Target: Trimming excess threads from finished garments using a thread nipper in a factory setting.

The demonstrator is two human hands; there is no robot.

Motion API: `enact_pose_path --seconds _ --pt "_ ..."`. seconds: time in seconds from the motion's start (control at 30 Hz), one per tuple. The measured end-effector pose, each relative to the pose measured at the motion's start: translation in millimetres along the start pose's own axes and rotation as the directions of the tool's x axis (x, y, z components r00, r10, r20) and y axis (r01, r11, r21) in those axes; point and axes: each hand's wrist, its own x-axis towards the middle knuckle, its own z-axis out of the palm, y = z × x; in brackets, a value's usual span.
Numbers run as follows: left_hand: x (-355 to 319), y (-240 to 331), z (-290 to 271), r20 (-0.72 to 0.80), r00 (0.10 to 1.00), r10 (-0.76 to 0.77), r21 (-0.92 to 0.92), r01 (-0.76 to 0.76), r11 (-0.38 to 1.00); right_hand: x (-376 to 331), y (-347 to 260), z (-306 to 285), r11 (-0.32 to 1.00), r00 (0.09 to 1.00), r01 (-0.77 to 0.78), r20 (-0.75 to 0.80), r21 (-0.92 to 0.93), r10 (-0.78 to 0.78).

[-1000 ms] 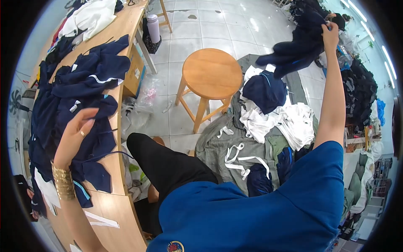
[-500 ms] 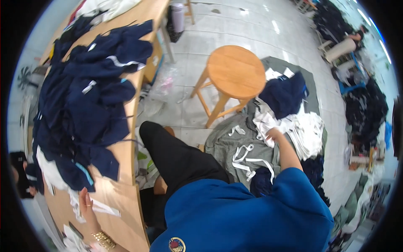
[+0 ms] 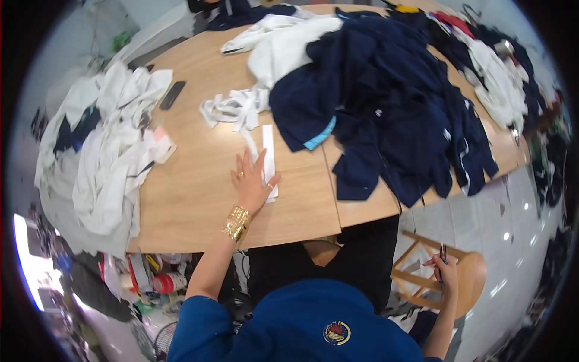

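My left hand (image 3: 252,180) lies flat with fingers spread on the wooden table (image 3: 199,199), pressing the lower end of a long white fabric strip (image 3: 268,151). A gold bracelet sits on that wrist. My right hand (image 3: 443,269) hangs low at my right side, above a round wooden stool (image 3: 473,277), with its fingers closed on a small dark tool that looks like scissors (image 3: 442,252). A tangle of white strips (image 3: 232,108) lies just beyond the left hand. A big heap of navy garments (image 3: 392,102) covers the table's right half.
A pile of white cloth (image 3: 105,157) hangs over the table's left edge. A dark phone (image 3: 172,95) lies near it. More white fabric (image 3: 283,42) sits at the far side. Tape rolls and clutter (image 3: 163,280) lie on the floor under the table. Tiled floor is at the right.
The view has swung from the floor and stool onto the table. My left hand moved onto the white strip. My right hand left the cloth pile on the floor and now holds the small tool.
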Motion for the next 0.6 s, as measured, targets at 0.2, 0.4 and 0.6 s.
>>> enact_pose_path --seconds 0.2,0.4,0.6 --pt "90.9 -44.6 0.3 -0.125 0.949 0.288 0.169 -0.266 0.949 52.7 -86.0 91.2 0.943 0.965 0.190 0.230 -0.274 -0.127" --pt "184.8 -60.8 -3.1 -0.057 0.935 0.350 0.323 -0.315 0.892 88.5 -142.8 182.1 0.464 0.620 0.682 0.110 -0.565 -0.777" --pt "235.9 -94.3 30.6 0.058 0.992 0.109 0.167 -0.117 0.979 133.4 -138.5 226.4 0.439 0.550 0.615 -0.043 -0.655 -0.834"
